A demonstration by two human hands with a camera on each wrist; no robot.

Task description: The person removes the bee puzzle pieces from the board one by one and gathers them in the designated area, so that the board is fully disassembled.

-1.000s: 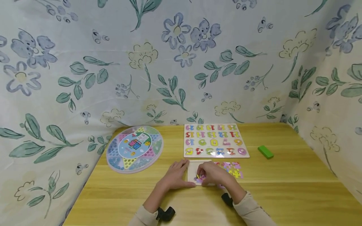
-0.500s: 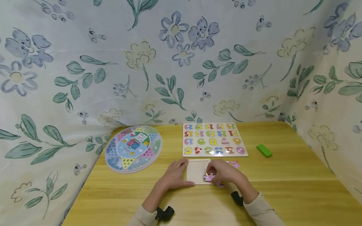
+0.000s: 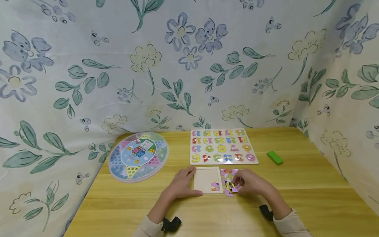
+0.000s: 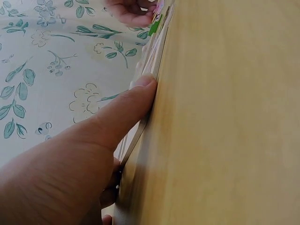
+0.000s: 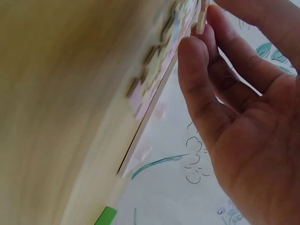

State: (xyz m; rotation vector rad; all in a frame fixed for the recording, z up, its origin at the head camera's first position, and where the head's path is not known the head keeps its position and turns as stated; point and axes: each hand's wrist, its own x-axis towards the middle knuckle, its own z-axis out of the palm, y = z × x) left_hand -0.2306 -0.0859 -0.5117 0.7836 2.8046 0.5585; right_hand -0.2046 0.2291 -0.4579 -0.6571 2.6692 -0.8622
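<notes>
A square wooden puzzle tray [image 3: 204,181] lies on the table, with one jigsaw piece [image 3: 215,186] in its near right corner. My left hand [image 3: 181,184] rests along the tray's left side, fingers at the far corner; in the left wrist view its thumb [image 4: 136,96] presses the near edge. Just right of the tray is a patch of pink and yellow jigsaw pieces [image 3: 228,191], partly hidden by my right hand [image 3: 250,182]. That hand pinches a thin jigsaw piece [image 5: 202,18] between thumb and fingertips, seen edge-on in the right wrist view, above the other pieces.
Behind the tray lies a number puzzle board [image 3: 223,146] with coloured numerals. A round Chinese checkers board [image 3: 138,156] is at the left, and a green block [image 3: 275,157] at the right. A floral cloth [image 3: 177,65] hangs behind the wooden table [image 3: 133,207].
My right hand has moved right from over the tray to the loose pieces. A jigsaw piece now lies released in the tray's near right corner. My left hand keeps its place.
</notes>
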